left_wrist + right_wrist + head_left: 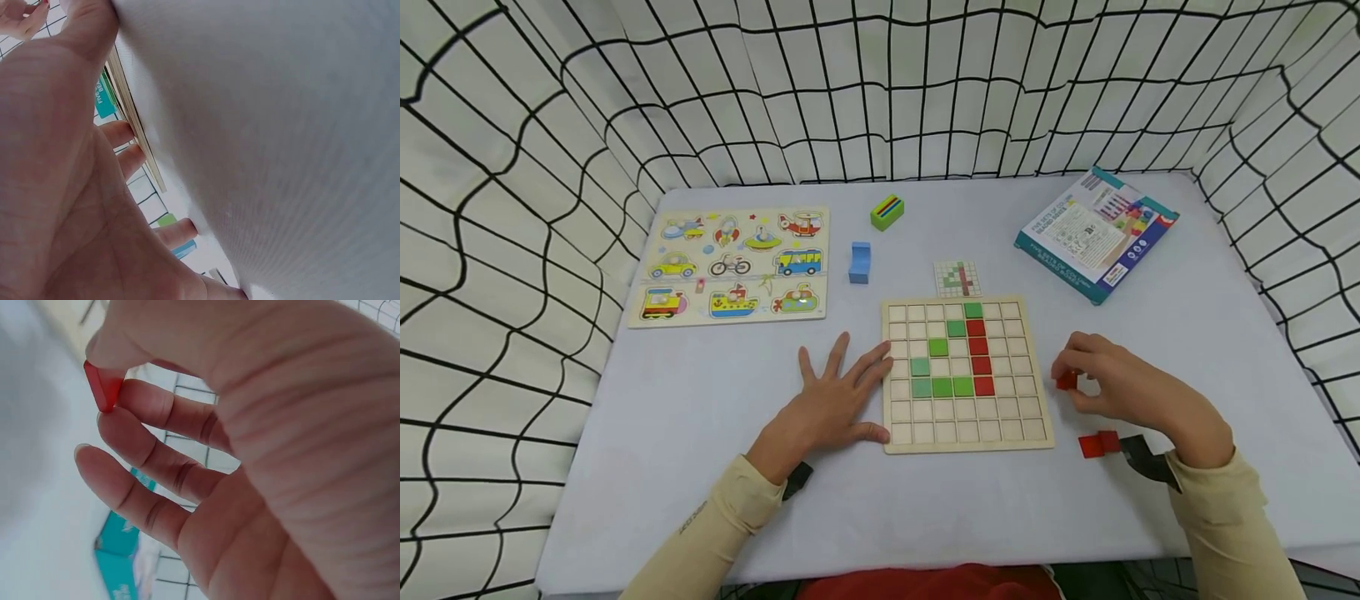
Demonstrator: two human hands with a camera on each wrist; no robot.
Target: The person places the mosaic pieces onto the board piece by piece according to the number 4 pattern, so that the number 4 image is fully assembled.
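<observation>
A wooden grid board lies at the middle of the table, with green square tiles in a diagonal and a row, and a column of red square tiles. My left hand is spread flat at the board's left side, fingertips and thumb at its edge. To the right of the board, my right hand pinches a red tile between thumb and fingertips. Two more red tiles lie on the table just below that hand. A small pattern card sits against the board's top edge.
At the far left lies a vehicle picture puzzle board. A blue block and a green striped block stand behind the grid board. A teal-edged box lies at the back right. Black netting encloses the table.
</observation>
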